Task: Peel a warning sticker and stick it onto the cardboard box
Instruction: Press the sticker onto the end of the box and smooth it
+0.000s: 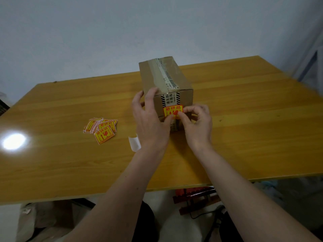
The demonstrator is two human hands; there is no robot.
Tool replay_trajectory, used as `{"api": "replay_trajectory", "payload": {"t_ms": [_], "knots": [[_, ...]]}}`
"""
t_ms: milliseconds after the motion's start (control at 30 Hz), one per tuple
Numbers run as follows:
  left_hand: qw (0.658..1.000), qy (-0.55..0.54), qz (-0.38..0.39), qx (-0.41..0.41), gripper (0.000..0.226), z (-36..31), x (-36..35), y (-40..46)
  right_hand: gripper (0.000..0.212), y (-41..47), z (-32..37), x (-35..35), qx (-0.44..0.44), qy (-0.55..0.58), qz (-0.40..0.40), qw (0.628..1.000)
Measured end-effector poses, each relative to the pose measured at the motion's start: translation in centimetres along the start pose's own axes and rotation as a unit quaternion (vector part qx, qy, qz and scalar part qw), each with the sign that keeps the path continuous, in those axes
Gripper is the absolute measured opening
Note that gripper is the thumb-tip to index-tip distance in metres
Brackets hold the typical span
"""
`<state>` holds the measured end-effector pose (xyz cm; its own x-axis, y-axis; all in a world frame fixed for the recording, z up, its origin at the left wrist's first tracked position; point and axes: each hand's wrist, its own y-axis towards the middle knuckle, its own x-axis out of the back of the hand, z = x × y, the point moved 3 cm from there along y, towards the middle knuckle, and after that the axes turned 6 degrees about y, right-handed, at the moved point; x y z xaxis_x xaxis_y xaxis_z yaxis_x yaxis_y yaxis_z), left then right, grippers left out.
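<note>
Both thumbs press glossy square sticker (pixel 173 110) onto cardboard box (pixel 166 81); fingers loose, gripping nothing

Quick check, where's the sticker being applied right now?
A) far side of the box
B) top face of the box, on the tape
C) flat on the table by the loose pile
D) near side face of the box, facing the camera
D: the red-and-yellow warning sticker sits on the near side face of the cardboard box, below the top edge, with the left hand and right hand pressing at its lower edge and corner.
</note>
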<state>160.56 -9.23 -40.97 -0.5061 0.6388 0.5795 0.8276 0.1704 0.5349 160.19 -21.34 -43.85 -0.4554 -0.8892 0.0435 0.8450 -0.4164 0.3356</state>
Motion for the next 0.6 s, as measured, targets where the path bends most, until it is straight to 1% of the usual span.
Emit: {"api": "replay_trajectory", "payload": {"t_ms": [167, 267, 333, 367, 467, 533, 600], "knots": [[1.000, -0.012, -0.005, 0.014, 0.082, 0.4, 0.0, -0.1, 0.008, -0.2, -0.1, 0.2, -0.012, 0.006, 0.001, 1.000], [1.000, -0.018, -0.007, 0.017, 0.082, 0.5, 0.0, 0.0, 0.016, -0.7, -0.2, 0.5, -0.015, 0.008, -0.004, 1.000], [1.000, -0.020, -0.007, 0.012, 0.082, 0.5, 0.0, 0.0, 0.024, -1.1, 0.0, 0.7, -0.005, 0.017, -0.005, 1.000], [1.000, -0.020, -0.007, 0.011, 0.082, 0.6, -0.1, 0.0, 0.032, -1.3, 0.0, 0.8, -0.005, 0.038, -0.008, 0.999], [0.999, -0.029, -0.002, 0.016, 0.085, 1.0, -0.1, 0.3, 0.061, -1.2, 0.2, 1.4, -0.043, 0.124, -0.012, 0.991], [0.999, -0.034, 0.005, 0.010, 0.087, 1.3, -0.2, 0.4, 0.069, -1.0, 0.2, 1.5, -0.038, 0.093, 0.002, 0.995], [0.999, -0.036, 0.015, 0.005, 0.090, 1.4, -0.3, 0.5, 0.070, -0.6, -0.1, 1.2, -0.032, 0.039, 0.024, 0.998]]}}
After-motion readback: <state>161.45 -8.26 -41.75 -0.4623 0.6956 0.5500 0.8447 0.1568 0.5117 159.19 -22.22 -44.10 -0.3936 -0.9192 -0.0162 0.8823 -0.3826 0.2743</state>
